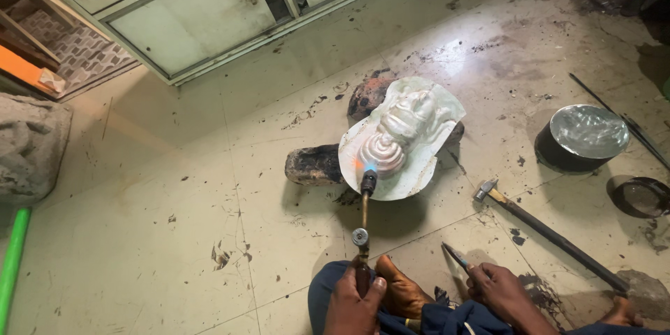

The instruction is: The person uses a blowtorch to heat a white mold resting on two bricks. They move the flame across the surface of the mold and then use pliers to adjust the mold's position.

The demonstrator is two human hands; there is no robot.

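Closest to me, at the bottom edge, my left hand [354,303] is wrapped tight around the dark handle of a slim brass gas torch [363,227], fingers fully curled, thumb up along the grip. Just beside it sits my bare foot [401,289], tucked against my blue trouser leg [447,317].

Starting from the far left: a bright green pole [12,265] lies along the floor edge, and above it a grey rough stone block [28,146]. Further up stands a pale metal cabinet with glass doors [188,14]. On the stained cream tile floor [174,237] a blackened, charred block [314,164] props up the thin silvery embossed metal sheet with a raised face-like relief [405,136]. My torch points up and away from me, its nozzle just at the near lower edge of that sheet, a small blue and orange flame [368,165] touching the relief.

Right of my foot, my right hand [502,289] pinches a thin pointed metal tool [457,257], fingers closed on it, tip angled up-left and clear of the sheet. Beyond lies a long dark-handled hammer [544,230], head toward the sheet. Further right stands a round black pot with a shiny crinkled silver top [586,138], then a dark shallow ring-shaped dish [641,197] at the right edge
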